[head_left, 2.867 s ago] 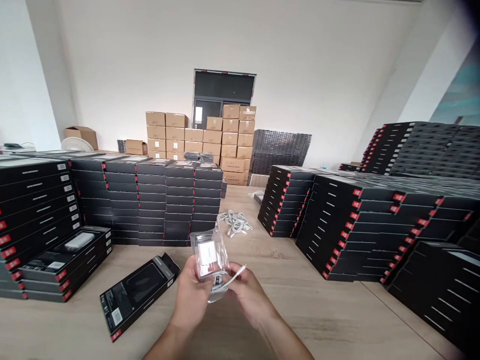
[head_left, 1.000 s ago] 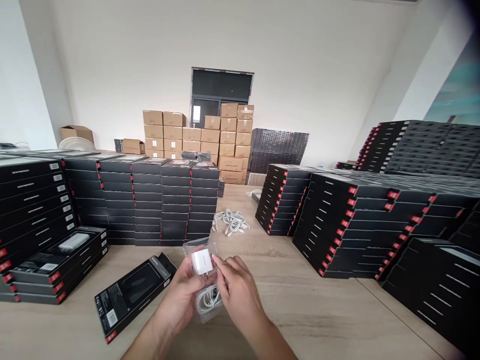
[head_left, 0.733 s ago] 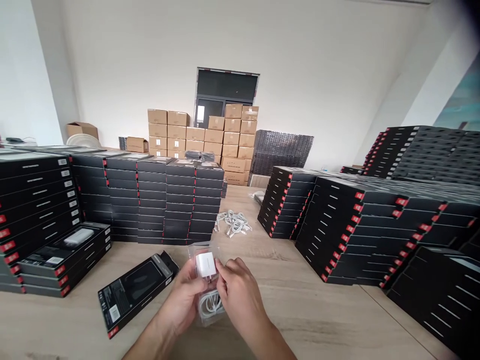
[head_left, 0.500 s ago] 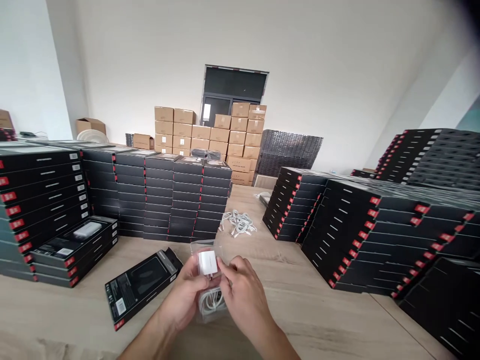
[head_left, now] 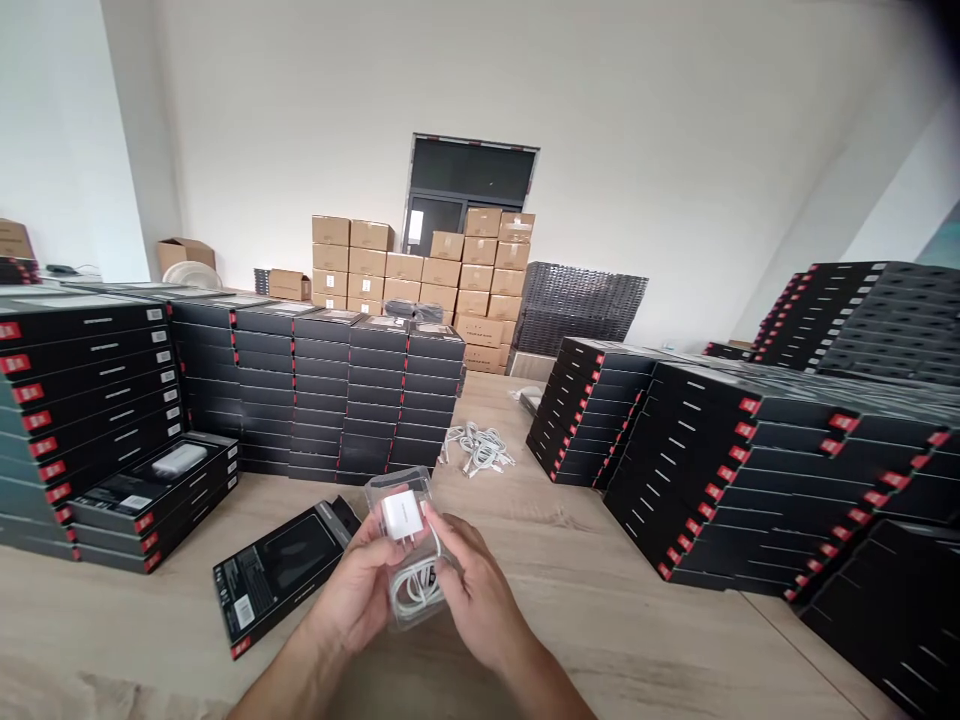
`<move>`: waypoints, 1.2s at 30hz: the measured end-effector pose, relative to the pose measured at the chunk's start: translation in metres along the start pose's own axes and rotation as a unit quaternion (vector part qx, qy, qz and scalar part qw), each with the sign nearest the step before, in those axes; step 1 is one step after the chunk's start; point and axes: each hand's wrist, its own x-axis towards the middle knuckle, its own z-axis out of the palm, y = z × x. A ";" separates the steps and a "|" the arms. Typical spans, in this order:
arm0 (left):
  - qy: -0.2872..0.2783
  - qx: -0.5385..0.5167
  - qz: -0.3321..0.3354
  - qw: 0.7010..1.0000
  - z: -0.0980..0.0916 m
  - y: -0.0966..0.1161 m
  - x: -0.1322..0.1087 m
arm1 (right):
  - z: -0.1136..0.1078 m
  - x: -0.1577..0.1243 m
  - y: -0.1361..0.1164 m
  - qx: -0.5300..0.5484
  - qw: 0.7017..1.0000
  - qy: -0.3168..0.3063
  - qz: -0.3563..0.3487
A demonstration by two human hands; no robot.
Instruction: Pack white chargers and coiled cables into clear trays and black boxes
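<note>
A clear plastic tray is held between my hands above the table. In its upper part sits a white charger, prongs toward me; a coiled white cable lies in its lower part. My left hand is closed on the tray's left side, thumb by the charger. My right hand is closed at the right side, its fingertips on the cable's end beside the charger. Left of my hands, a black box with an open end flap lies on the table.
Stacks of black boxes stand behind on the left, and more stacks on the right. A white object rests on a low stack at left. Loose white cables lie between the stacks. Brown cartons stand farther back.
The tray and charger have shifted slightly left and tilted. The cable's end now shows running up to the charger's right side under my right fingertips.
</note>
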 end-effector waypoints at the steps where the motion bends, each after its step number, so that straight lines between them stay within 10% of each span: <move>1: 0.002 0.002 -0.001 1.000 0.000 0.000 0.001 | -0.001 0.000 0.001 -0.005 1.000 0.000 0.003; 28: -0.024 0.011 0.000 1.000 -0.002 0.002 0.000 | 0.019 -0.002 -0.002 0.081 0.993 0.083 -0.002; 36: -0.040 -0.003 -0.017 0.999 -0.010 0.020 0.004 | -0.008 -0.007 -0.011 0.389 0.901 -0.014 0.190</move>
